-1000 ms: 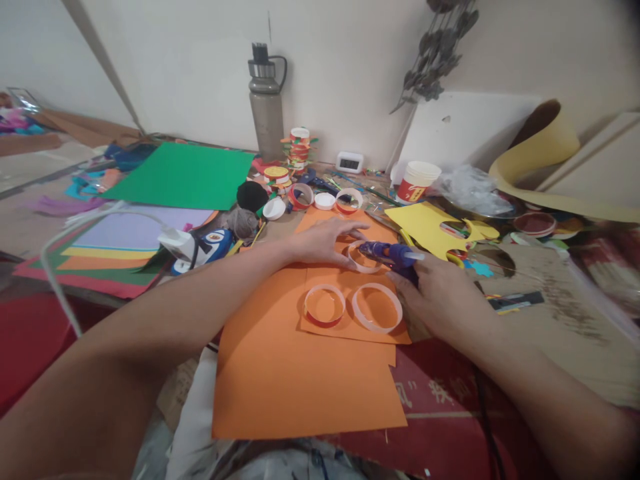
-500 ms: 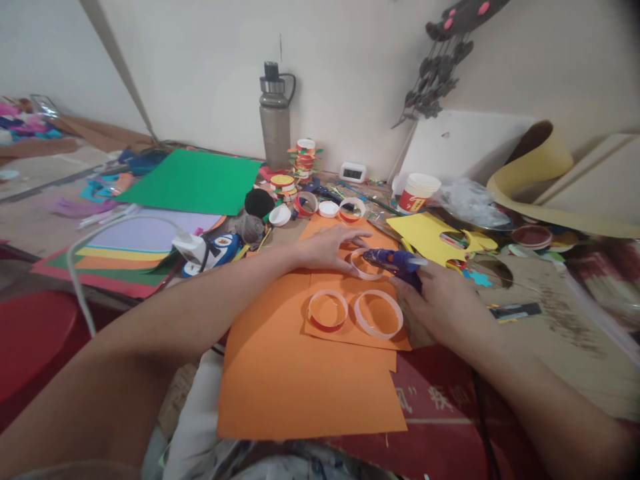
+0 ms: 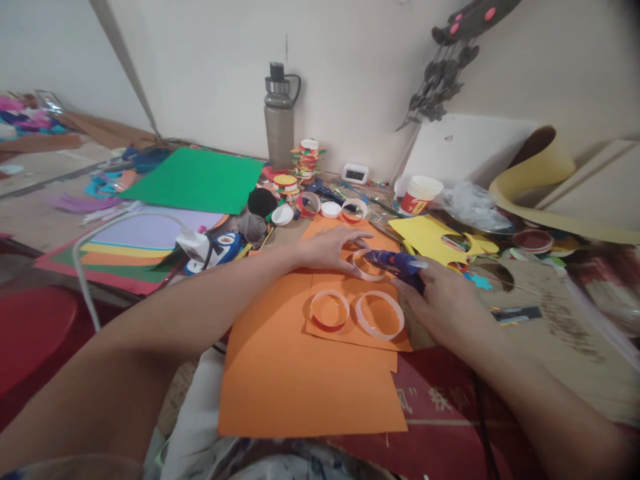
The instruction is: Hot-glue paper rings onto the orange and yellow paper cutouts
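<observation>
My right hand (image 3: 440,300) is closed around a blue hot glue gun (image 3: 397,261) with a glue stick poking out of its back. Its nozzle points left, over a cut paper-cup ring (image 3: 367,275) on orange paper. My left hand (image 3: 327,252) rests at that ring's left side, thumb against its rim and fingers reaching round the far side. Closer to me, a red-and-white ring (image 3: 329,327) and a wider whitish ring (image 3: 380,335) stand on a small orange piece. Beneath lies a large orange sheet (image 3: 300,393).
Behind my hands are more cup rings (image 3: 354,220), a paper cup (image 3: 420,197), a small digital clock (image 3: 355,175) and a tall bottle (image 3: 280,130). Green card (image 3: 200,180) and a power strip (image 3: 217,250) lie left. Cut yellow paper (image 3: 425,233) sits right, near a cutter knife (image 3: 516,313).
The whole view has shifted slightly. My hands, the glue gun and the rings keep nearly the same places relative to each other.
</observation>
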